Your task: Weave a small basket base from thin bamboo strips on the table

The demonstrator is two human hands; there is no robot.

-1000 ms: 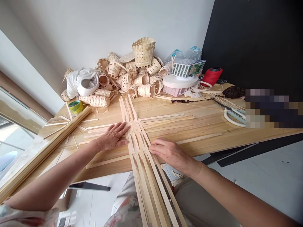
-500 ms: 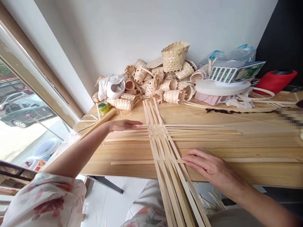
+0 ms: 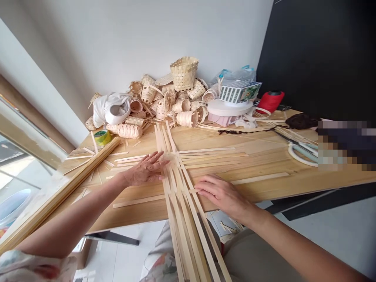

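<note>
My left hand (image 3: 147, 170) lies open at the left side of a partly woven mat (image 3: 171, 156) of pale bamboo strips, its spread fingertips over the strips. My right hand (image 3: 220, 192) pinches a flat bamboo strip (image 3: 138, 200) just right of the lengthwise strips (image 3: 188, 219). That strip crosses them nearer to me than the woven patch, and its other end shows beyond my right hand. The lengthwise strips run over the table's front edge towards my lap. Several cross strips (image 3: 217, 155) stick out on both sides of the woven patch.
Small woven baskets (image 3: 186, 118) are heaped against the wall, with a larger basket (image 3: 184, 74) on top. A bundle of long strips (image 3: 67, 188) and a tape roll (image 3: 102, 137) lie left. Scissors (image 3: 302, 150), a white turntable (image 3: 230, 107) and a red thread cone (image 3: 270, 103) stand or lie right.
My left hand has come nearer to me, onto the strips, with its fingers spread. My right hand still pinches the cross strip. The view has turned right, bringing the scissors into sight.
</note>
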